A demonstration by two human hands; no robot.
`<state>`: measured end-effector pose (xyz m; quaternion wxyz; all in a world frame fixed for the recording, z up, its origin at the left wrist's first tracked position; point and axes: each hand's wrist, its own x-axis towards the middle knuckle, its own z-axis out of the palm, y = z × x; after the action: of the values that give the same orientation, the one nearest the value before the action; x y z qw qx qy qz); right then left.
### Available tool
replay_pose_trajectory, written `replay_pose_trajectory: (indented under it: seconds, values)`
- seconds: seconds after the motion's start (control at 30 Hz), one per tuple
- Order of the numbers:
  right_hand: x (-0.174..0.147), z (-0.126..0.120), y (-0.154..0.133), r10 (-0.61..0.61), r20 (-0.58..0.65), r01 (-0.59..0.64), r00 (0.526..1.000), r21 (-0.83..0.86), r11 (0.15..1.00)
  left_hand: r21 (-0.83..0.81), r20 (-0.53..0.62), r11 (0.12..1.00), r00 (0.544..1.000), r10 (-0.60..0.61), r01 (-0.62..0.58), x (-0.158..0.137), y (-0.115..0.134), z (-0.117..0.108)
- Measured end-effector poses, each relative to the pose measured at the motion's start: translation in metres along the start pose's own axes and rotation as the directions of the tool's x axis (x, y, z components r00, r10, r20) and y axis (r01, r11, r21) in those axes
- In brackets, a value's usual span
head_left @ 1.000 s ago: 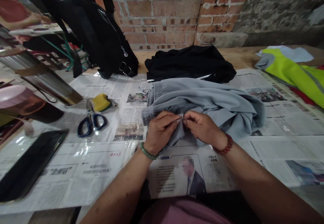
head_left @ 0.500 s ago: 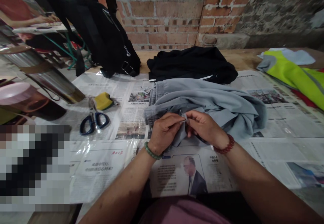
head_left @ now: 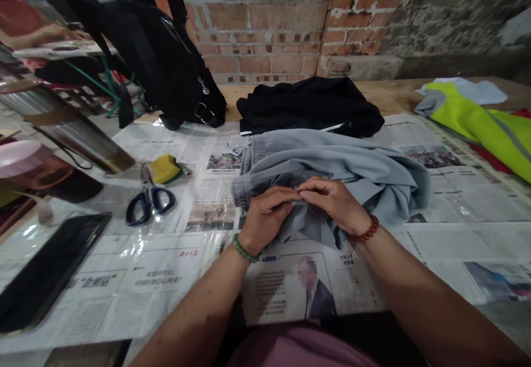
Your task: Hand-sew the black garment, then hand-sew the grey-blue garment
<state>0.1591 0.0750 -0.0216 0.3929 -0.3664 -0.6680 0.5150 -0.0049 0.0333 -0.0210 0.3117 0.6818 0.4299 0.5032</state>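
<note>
Grey elastic-waisted trousers point(head_left: 352, 154) lie bunched in front of me, their gathered waistband toward the left. My left hand point(head_left: 267, 215) is closed in a pinch on a fold of the grey cloth; a green bead bracelet circles that wrist. Fingertip to fingertip with it, my right hand point(head_left: 332, 203) also pinches the cloth, and a red bead bracelet is on that wrist. Whether a needle or thread is between the fingers is hidden. Left of the hands lie blue-handled scissors point(head_left: 148, 198), their blades beside a yellow sponge-like piece point(head_left: 166, 168).
Newspaper under clear plastic point(head_left: 161, 256) covers the table. Black clothing point(head_left: 311, 104) and a black backpack point(head_left: 166, 62) are behind. At left stand a steel flask point(head_left: 83, 126) and a pink-lidded jar point(head_left: 45, 170), near a phone point(head_left: 50, 273). A yellow-green garment point(head_left: 477, 115) lies right.
The fingers of my right hand have moved in over the pinched fold, against my left fingertips. A small pale bit of cloth between them is now covered. The view has shifted slightly.
</note>
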Motion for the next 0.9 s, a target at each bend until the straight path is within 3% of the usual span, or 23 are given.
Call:
replay_pose_trajectory:
  seconds: [0.3,0.53,0.77,0.9]
  values:
    - [0.0028,0.0027,0.0018,0.204,-0.054,-0.194,0.978,0.142,0.971,0.055,-0.044,0.998,0.999,-0.009,0.011,0.0019,-0.0031,0.0001]
    - [0.0023,0.0013,0.0007,0.156,0.021,-0.158,0.987,0.183,0.97,0.139,-0.055,0.986,0.993,0.1,-0.092,0.0017,0.001,0.0]
    - [0.0039,0.0026,0.001,0.196,-0.027,-0.184,0.98,0.238,0.954,0.094,-0.107,0.989,0.988,-0.108,0.118,0.0006,-0.0033,0.0009]
    - [0.006,0.0034,0.0006,0.229,-0.024,-0.211,0.973,0.307,0.928,0.13,-0.122,0.986,0.989,-0.084,0.1,-0.0008,-0.0024,0.001]
